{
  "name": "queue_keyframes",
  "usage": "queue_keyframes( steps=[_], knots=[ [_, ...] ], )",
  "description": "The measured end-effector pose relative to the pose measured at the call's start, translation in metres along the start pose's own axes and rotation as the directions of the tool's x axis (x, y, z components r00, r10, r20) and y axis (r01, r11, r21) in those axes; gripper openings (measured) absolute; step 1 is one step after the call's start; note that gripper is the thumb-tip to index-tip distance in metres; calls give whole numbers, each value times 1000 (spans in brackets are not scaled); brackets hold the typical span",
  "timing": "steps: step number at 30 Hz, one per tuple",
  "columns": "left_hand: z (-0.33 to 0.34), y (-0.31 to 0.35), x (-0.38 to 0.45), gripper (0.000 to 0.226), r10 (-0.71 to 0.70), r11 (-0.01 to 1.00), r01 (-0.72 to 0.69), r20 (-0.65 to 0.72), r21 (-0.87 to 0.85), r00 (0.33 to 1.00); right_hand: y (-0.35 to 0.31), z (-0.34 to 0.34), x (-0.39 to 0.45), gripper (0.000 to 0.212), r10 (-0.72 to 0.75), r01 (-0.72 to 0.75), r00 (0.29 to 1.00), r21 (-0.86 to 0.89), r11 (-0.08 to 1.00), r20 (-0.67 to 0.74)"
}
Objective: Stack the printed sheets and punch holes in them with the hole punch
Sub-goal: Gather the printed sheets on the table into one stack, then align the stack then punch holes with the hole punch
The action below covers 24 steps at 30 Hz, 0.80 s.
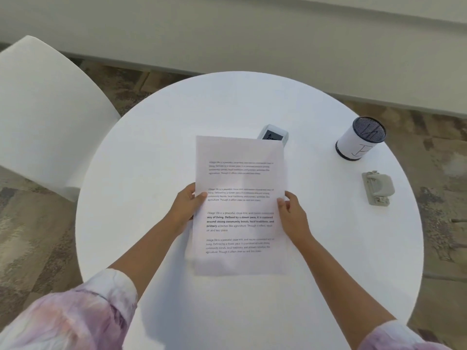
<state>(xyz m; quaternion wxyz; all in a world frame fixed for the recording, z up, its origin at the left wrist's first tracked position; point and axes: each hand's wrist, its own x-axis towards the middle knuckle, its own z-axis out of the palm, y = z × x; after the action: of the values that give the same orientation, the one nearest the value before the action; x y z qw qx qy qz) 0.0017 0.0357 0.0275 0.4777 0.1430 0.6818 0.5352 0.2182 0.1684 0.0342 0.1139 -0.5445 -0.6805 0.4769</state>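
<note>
Printed sheets (238,205) sit at the centre of the frame, held upright in portrait, their faces toward me, over the round white table (156,152). Four blocks of text run down the top page; the lines look doubled and blurred, so I cannot tell how many sheets are in the bundle. My left hand (183,207) clamps the left edge about halfway down, thumb pressed on the front of the page and fingers hidden behind it. My right hand (293,213) pinches the right edge at much the same height, thumb on the front, fingers curled round the back. Both forearms reach up from the bottom of the frame, with pale purple tie-dye sleeves (75,317) pushed back at the lower corners.

The hole punch (378,187), grey, lies on the table at the right of the frame, well apart from the paper. Above it, in the upper right, stands a mesh pen cup (360,138) wrapped in white paper with a handwritten mark. A small grey device (274,133) with a dark screen peeks out just behind the top right corner of the sheets. A white chair (45,109) fills the upper left, beside the table.
</note>
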Motion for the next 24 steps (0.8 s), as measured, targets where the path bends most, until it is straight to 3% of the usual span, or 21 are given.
queue_keyframes(
  steps=[3, 14, 18, 24],
  knots=[
    [12, 6, -5, 21, 64, 998, -64, 19, 8, 998, 4, -13, 1, 30, 8, -9, 1000, 66, 998, 7],
    [69, 34, -38, 25, 230, 967, -218, 84, -133, 969, -5, -81, -28, 13, -173, 237, 952, 252, 938, -251],
    [87, 46, -54, 22, 299, 944, -279, 100, -179, 949, -10, -90, -41, 17, -211, 310, 924, 300, 902, -319],
    [113, 54, -87, 23, 434, 895, -417, 99, -156, 895, -11, -93, -63, 30, -277, 412, 843, 224, 883, -461]
  ],
)
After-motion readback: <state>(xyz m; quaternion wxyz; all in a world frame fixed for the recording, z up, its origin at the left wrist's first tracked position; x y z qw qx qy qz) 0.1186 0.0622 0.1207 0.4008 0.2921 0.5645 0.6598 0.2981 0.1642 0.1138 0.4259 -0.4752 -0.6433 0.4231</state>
